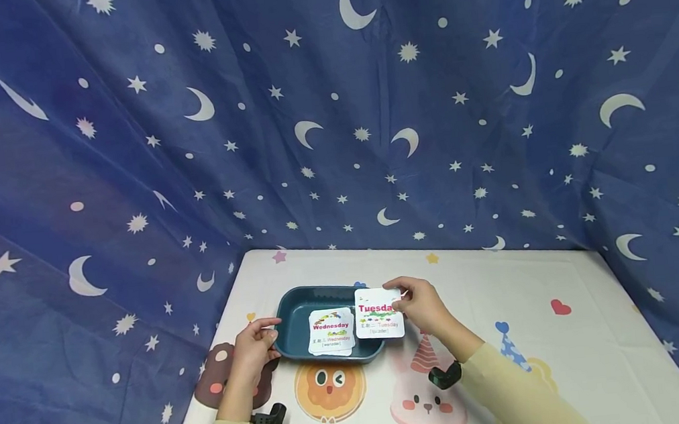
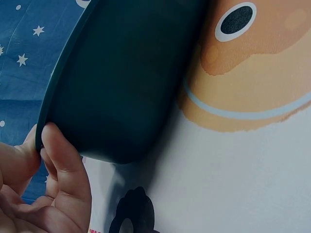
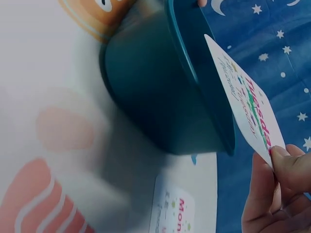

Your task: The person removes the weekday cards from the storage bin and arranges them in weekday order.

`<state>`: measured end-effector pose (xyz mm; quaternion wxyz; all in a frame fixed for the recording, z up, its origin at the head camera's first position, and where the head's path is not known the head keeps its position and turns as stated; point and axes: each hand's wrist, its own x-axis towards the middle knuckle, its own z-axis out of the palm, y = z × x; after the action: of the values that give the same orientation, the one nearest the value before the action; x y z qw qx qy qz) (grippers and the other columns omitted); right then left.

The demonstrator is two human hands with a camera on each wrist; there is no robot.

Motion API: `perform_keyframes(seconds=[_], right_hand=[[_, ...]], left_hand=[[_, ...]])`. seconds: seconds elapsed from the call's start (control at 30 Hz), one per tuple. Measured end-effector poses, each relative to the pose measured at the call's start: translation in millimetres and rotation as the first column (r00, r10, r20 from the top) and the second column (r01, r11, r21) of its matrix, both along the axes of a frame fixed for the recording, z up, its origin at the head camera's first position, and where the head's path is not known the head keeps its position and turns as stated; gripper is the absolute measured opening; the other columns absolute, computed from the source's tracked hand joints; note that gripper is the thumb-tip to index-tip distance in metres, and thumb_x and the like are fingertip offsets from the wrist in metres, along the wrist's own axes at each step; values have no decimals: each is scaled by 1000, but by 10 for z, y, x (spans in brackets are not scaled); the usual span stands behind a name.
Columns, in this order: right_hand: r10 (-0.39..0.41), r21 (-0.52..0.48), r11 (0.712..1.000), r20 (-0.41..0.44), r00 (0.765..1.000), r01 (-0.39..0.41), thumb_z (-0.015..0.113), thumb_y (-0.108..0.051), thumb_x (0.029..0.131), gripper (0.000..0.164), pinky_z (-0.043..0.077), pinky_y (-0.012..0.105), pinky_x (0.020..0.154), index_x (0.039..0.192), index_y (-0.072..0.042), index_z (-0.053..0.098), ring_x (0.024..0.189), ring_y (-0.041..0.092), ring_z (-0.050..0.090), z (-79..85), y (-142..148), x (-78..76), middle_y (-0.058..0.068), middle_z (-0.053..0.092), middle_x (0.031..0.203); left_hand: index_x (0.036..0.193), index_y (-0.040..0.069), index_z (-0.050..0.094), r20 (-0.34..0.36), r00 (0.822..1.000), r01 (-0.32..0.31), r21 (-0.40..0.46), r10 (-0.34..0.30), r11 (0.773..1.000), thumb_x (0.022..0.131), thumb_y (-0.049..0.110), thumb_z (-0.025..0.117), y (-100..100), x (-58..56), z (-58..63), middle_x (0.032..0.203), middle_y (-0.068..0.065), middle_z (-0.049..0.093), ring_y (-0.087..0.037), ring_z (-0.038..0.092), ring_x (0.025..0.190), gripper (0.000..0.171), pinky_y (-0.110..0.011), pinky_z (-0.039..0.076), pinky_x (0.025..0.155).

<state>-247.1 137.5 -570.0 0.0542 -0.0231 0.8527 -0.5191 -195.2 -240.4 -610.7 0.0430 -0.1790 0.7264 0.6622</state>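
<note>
A dark teal plastic box [image 1: 287, 311] stands on the table with its long side across. My left hand [image 1: 253, 349] pinches the rim at its left end, with thumb and fingers on either side of the wall [image 2: 116, 87]. Inside lie white flash cards, the top one a Wednesday card [image 1: 332, 330] with another edge showing beneath. My right hand [image 1: 423, 306] pinches a Tuesday card [image 1: 379, 313] by its right edge, over the box's right end. The right wrist view shows this Tuesday card [image 3: 248, 104] tilted beside the rim.
A Monday card [image 3: 174, 211] lies on the table near the box in the right wrist view. The white tablecloth [image 1: 503, 285] has printed cartoon figures and hearts. A blue curtain [image 1: 334, 152] with moons and stars hangs behind and at the left.
</note>
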Motion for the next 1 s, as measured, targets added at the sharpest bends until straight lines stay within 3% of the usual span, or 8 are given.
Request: perform_keyframes(seconds=[0.27, 0.57, 1.0], right_hand=[[-13, 17, 1000, 36, 999, 12, 76, 11, 89, 47, 55, 26, 59, 127, -15, 78, 78, 20, 53, 16, 174, -24, 10, 60, 100], [-18, 0, 1000, 46, 999, 18, 75, 12, 90, 47, 65, 53, 75, 131, -10, 76, 78, 21, 56, 30, 374, -88, 12, 60, 103], [-90, 76, 993, 74, 993, 84, 73, 11, 91, 48, 63, 40, 70, 134, -10, 74, 80, 20, 54, -69, 712, -185, 13, 55, 108]], left_hand=[[136, 2, 69, -1, 1000, 0, -11, 0, 1000, 106, 2, 63, -7, 3, 3, 86, -5, 55, -17, 55, 69, 31, -30, 60, 62], [133, 2, 71, -1, 1000, -16, -8, 16, 1000, 105, -1, 62, 10, 4, 36, 86, -4, 56, -16, 54, 69, 30, -27, 58, 60], [133, 2, 71, 4, 1000, -15, -25, 15, 1000, 105, -1, 62, 16, 10, 43, 86, -5, 55, -17, 54, 70, 30, -28, 59, 61]])
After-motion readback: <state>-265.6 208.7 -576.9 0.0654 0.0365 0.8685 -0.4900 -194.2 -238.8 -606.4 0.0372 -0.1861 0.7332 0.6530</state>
